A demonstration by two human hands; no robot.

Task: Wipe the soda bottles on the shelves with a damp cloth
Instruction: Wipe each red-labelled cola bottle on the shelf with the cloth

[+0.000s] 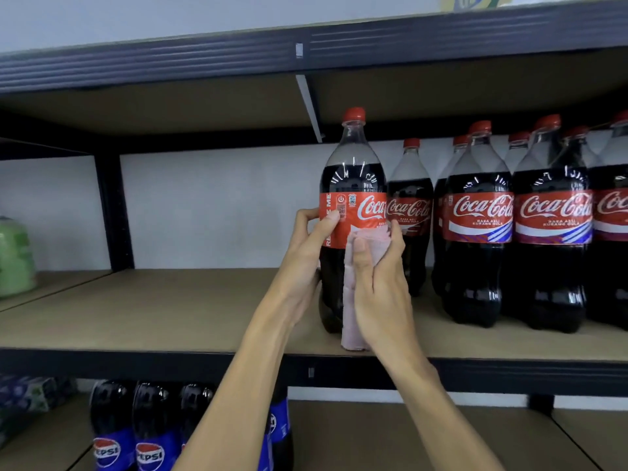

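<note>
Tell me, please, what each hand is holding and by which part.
The left hand grips the leftmost Coca-Cola bottle at its label's left edge. The right hand holds the pink cloth by its upper end, pressed against the bottle's label.

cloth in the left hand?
No, the right hand holds the pink cloth against the bottle while the left hand grips the bottle's side.

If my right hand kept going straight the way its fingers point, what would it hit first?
The right hand presses the pink cloth against the front Coca-Cola bottle, so it would push into that bottle's label first. The bottle behind it looks next, though depth is unclear.
</note>
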